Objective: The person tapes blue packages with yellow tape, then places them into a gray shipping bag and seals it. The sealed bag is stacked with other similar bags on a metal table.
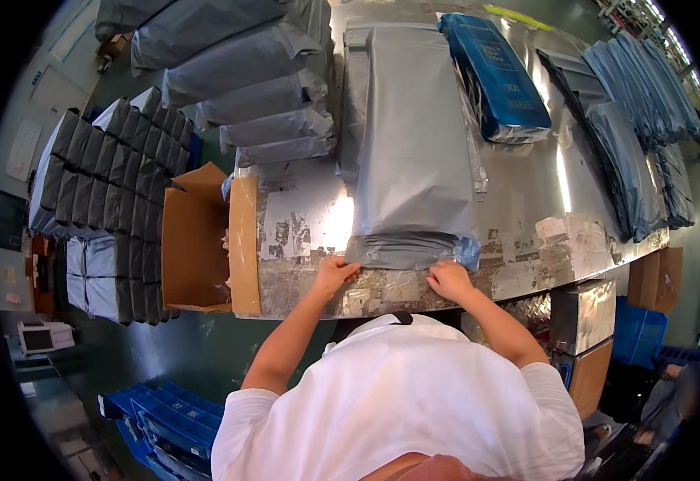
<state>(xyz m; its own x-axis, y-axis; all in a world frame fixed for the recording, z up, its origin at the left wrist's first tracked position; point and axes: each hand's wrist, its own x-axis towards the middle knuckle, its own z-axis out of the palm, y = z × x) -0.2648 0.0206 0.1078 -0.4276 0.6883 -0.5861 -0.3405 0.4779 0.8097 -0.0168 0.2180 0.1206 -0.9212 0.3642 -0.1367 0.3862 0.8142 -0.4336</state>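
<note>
On the metal table in front of me lies a long, light grey plastic bag (414, 136), flat on top of other flat grey plastic. Its near end is crumpled, with a darker, folded grey strip (406, 250) along the edge. My left hand (336, 276) is closed in a pinch at the left corner of this near end. At the right corner my right hand (451, 280) is closed too, its fingers curled at the edge, beside a bit of bluish clear film (468, 254). The exact layer between the fingertips is small and partly hidden.
Stuffed grey packages (229, 60) are stacked at the back left. An open cardboard box (196, 248) stands against the table's left edge. To the right lie a blue wrapped pack (498, 80) and piles of grey-blue bags (634, 96). Blue crates (165, 425) sit on the floor.
</note>
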